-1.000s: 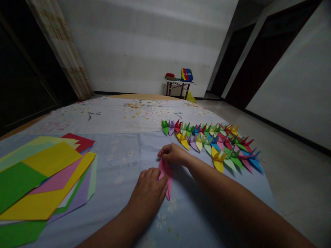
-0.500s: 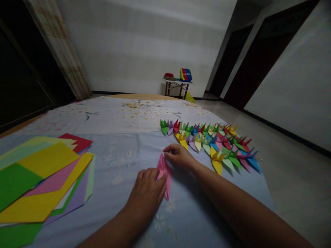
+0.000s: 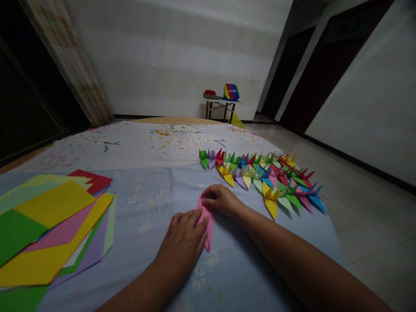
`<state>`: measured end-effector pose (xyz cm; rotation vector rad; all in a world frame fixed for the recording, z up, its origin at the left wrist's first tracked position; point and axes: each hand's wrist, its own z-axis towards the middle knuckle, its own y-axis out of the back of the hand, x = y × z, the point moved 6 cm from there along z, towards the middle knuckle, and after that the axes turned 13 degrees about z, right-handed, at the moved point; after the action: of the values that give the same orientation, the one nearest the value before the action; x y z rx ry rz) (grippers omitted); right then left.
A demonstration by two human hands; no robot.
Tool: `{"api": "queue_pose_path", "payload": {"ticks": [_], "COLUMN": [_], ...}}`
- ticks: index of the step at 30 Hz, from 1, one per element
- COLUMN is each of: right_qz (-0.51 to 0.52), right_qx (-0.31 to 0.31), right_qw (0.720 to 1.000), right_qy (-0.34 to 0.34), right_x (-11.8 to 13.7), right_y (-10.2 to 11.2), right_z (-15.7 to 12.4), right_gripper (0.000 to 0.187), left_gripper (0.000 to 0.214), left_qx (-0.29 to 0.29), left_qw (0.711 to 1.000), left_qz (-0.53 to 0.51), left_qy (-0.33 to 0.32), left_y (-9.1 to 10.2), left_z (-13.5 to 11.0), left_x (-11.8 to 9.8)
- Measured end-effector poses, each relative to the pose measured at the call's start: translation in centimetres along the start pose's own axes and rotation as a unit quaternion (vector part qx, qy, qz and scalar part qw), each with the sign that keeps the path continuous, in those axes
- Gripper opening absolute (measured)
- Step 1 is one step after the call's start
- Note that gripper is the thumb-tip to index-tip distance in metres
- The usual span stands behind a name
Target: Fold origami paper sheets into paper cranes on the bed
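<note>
A narrow pink folded origami paper point(image 3: 209, 221) lies on the blue cloth in front of me, its lower tip pointing toward me. My left hand point(image 3: 185, 232) holds it down from the left, thumb and fingertips on its middle. At the upper end, my right hand point(image 3: 221, 200) has thumb and forefinger pinched on the paper; the fingers partly hide that tip. Beyond my right hand stand rows of colourful folded paper cranes point(image 3: 269, 197), which it does not touch.
On the left lies a loose pile of coloured paper sheets point(image 3: 61, 203). Floral cloth point(image 3: 143, 147) covers the rounded table. A small side table point(image 3: 224, 102) by the far wall carries a multicoloured box point(image 3: 231, 92) and a red item point(image 3: 209, 92). The floor shows at right.
My right thumb and forefinger have come down onto the upper end of the pink paper and now pinch it. My left hand stays on its middle. The view has shifted slightly.
</note>
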<state>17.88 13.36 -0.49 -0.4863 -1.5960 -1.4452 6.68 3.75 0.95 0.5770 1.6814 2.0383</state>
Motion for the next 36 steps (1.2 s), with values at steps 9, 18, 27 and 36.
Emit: {"api": "queue_pose_path", "payload": {"ticks": [9,18,27,36], "right_qz": [-0.019,-0.021,-0.034,-0.042], "right_qx": [-0.026,-0.003,0.002,0.005], "right_qw": [0.999,1.0,0.999,0.998], "right_qy": [0.007,-0.02,-0.028,-0.051], "right_x": [-0.1,-0.1,-0.4,-0.1], "right_y": [1.1,0.7,0.6,0.6], "right_z": [-0.6,-0.4,0.0,0.2], "right_gripper": [0.021,0.013,0.015,0.017], "left_gripper": [0.031,0.028,0.03,0.031], "left_qx": [0.011,-0.013,0.005,0.037], "left_qw": [1.0,1.0,1.0,0.999], "left_qz": [0.003,0.006,0.008,0.004], "left_qy": [0.003,-0.002,-0.002,0.003], "left_y": [0.0,0.3,0.3,0.1], "left_z": [0.1,0.2,0.3,0.4], "left_x": [0.0,0.0,-0.1,0.0]}}
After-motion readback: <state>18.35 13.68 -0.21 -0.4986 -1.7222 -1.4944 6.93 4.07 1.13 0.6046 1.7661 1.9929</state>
